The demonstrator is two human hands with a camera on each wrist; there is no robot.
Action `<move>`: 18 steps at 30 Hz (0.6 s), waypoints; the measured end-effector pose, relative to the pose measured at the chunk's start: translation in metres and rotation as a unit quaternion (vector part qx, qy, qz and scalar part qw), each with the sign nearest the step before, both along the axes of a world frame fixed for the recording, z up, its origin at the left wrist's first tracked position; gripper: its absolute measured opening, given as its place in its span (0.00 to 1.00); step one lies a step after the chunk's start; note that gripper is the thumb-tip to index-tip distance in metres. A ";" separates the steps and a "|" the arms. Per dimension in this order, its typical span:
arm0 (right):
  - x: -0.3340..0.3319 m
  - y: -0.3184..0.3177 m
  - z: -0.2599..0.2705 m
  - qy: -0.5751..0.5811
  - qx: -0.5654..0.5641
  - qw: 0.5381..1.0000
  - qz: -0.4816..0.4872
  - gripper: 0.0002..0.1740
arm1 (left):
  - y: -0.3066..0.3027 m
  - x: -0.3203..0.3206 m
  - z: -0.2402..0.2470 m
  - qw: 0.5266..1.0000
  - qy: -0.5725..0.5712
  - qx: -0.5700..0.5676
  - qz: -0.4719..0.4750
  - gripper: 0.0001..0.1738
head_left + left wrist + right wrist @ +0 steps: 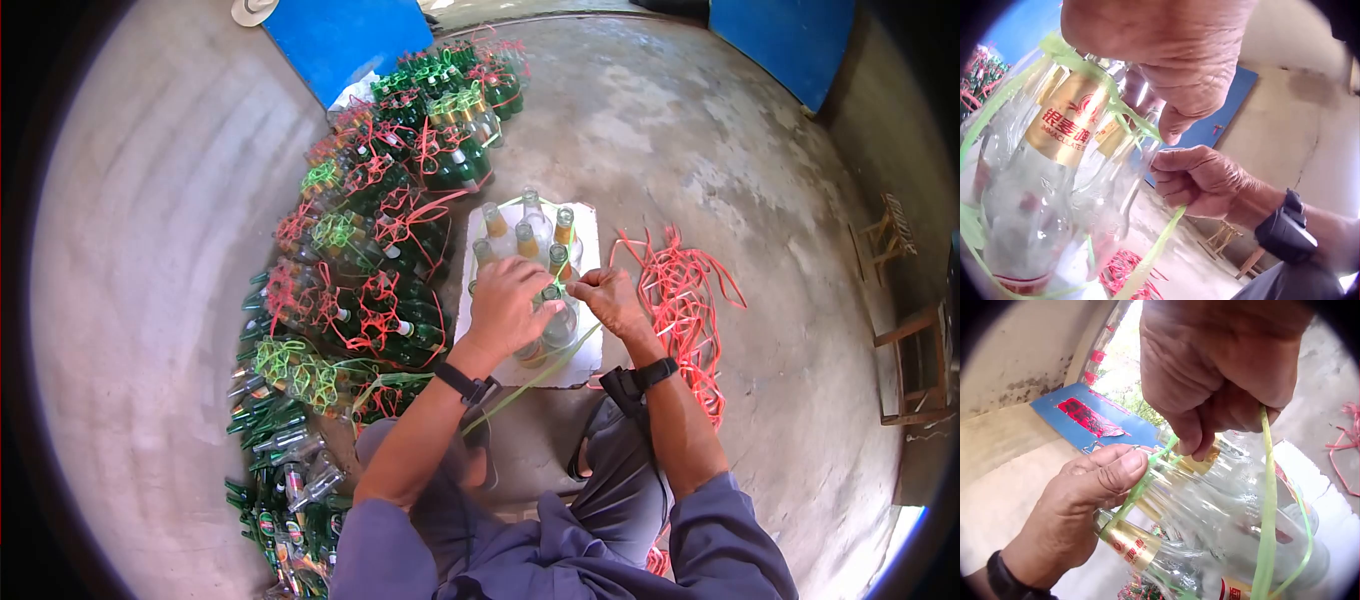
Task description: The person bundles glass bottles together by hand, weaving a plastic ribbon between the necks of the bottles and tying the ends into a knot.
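Observation:
A cluster of clear glass bottles (527,240) with gold neck labels stands upright on a white board (588,352). A light green plastic strap (1266,506) runs around the bottles and across their necks. My left hand (508,308) reaches over the bottle tops; in the right wrist view its thumb and forefinger hold the strap against the necks. Close beside it, my right hand (610,300) pinches the strap between thumb and curled fingers, with a length trailing below. The fingers hide part of the strap where it crosses the necks.
Many green and clear bottles (400,235), bundled with red and green straps, line the left side. Loose bottles (290,500) lie nearer. A heap of red straps (685,300) is on the floor at right. A wooden stool (915,365) stands by the right wall.

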State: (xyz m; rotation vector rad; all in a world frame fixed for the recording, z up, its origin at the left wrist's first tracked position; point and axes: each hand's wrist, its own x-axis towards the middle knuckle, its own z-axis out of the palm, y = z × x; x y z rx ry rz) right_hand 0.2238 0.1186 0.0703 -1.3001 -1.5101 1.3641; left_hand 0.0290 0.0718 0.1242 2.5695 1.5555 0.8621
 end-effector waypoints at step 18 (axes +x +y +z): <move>0.010 0.018 0.046 -0.247 0.427 0.870 0.009 0.05 | -0.004 0.003 -0.008 0.996 -0.080 0.002 0.044 0.22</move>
